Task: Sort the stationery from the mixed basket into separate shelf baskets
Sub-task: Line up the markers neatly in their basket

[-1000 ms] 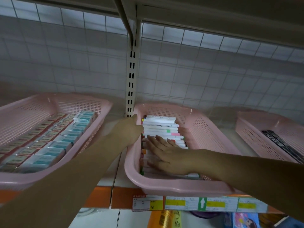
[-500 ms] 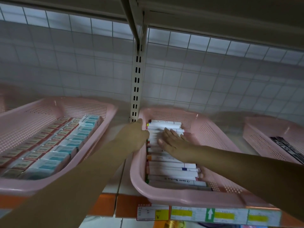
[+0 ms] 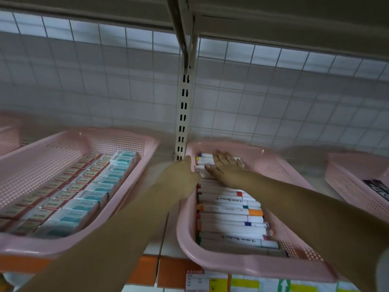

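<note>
A pink perforated basket (image 3: 242, 265) on the shelf holds a row of white markers (image 3: 229, 218) with coloured bands, lying crosswise. My right hand (image 3: 226, 168) lies flat, fingers straight, on the markers at the basket's far end. My left hand (image 3: 182, 175) grips the basket's left rim, thumb up by the far corner. Its fingers are hidden behind the hand.
To the left stands a second pink basket (image 3: 27, 243) packed with small boxes. A third pink basket (image 3: 347, 182) with dark items sits at the far right. A slotted white upright (image 3: 182, 114) rises behind the baskets, before a wire grid back. Price labels (image 3: 244, 283) line the shelf edge.
My right hand slid along the markers from the basket's middle to its far end. My left hand stayed on the left rim. The view tilted upward.
</note>
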A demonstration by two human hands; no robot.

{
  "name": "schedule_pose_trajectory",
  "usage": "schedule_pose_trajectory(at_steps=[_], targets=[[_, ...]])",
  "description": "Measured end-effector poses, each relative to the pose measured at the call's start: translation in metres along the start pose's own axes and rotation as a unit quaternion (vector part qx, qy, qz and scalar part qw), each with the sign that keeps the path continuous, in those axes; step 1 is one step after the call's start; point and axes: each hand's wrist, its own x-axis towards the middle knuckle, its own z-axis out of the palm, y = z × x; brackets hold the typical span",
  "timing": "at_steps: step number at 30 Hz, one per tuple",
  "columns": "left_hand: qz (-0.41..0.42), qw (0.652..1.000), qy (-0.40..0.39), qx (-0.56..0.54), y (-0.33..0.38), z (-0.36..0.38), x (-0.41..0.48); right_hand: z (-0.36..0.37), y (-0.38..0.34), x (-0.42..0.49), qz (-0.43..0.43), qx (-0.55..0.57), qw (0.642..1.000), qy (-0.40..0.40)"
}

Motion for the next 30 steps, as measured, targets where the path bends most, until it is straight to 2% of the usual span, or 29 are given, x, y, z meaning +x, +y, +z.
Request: schedule_pose_trajectory(at_steps=[6,10,13,15,20,23,25,27,30], targets=[[0.003,1.0,-0.002,-0.014,0.0,0.0,-0.002,-0.002,0.002,-0.021,-0.001,-0.008,1.0,-0.03],[0.016,1.0,-0.002,0.019,0.001,-0.003,-0.004,-0.016,-0.005,-0.046,-0.006,0.013,1.0,-0.013],[0.006,1.0,-0.008,0.007,0.001,-0.003,-0.004,-0.005,-0.015,-0.083,-0.062,-0.054,0.994,-0.073],[0.004,1.0,-0.004,0.001,0.002,-0.002,-0.004,0.005,-0.021,-0.102,-0.079,-0.05,0.989,-0.111],[0.013,1.0,-0.015,-0.007,0.0,-0.002,-0.005,-0.001,-0.019,-0.104,-0.062,-0.013,0.991,-0.119],[0.026,1.0,-0.008,0.01,-0.004,0.0,0.001,-0.02,-0.009,-0.113,-0.038,0.058,0.996,-0.055],[0.04,0.997,0.005,0.066,-0.004,-0.001,0.005,-0.037,0.001,-0.128,-0.009,0.061,0.998,0.012],[0.09,0.987,0.024,0.131,0.001,-0.004,0.007,-0.049,0.011,-0.148,0.007,0.039,0.995,0.092],[0.194,0.972,0.022,0.133,0.024,-0.008,0.001,-0.052,0.027,-0.175,0.011,0.03,0.984,0.173]])
